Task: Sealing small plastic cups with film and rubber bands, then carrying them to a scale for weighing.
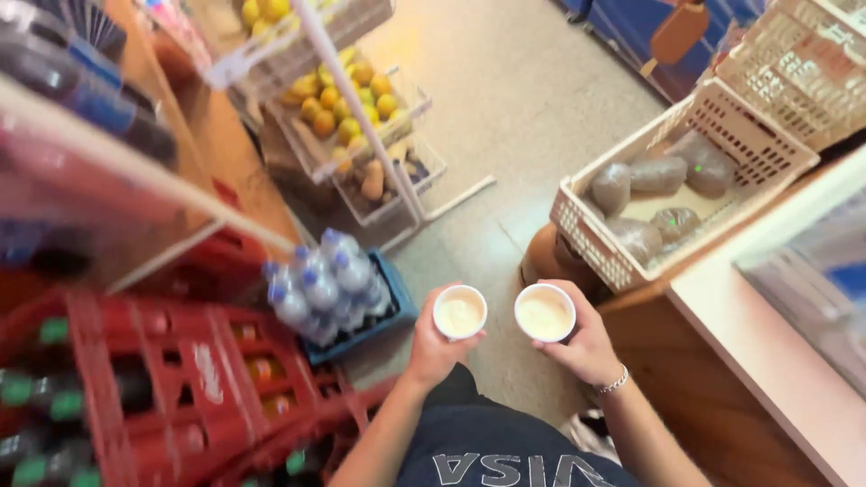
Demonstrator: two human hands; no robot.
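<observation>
Left hand (433, 347) grips left cup (460, 312), right hand (582, 347) right cup (545, 313); both full, neither set on bench (767, 334)

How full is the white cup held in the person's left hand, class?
Nearly full. The white cup in the left hand stands upright, and pale creamy liquid shows close under its rim. No lid covers it.

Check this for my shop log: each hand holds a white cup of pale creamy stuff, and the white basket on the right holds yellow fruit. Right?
Not quite. The head view shows the white basket holding dark wrapped bundles; yellow fruit sits in the wire rack. Left hand and right hand do each hold a white cup.
</observation>
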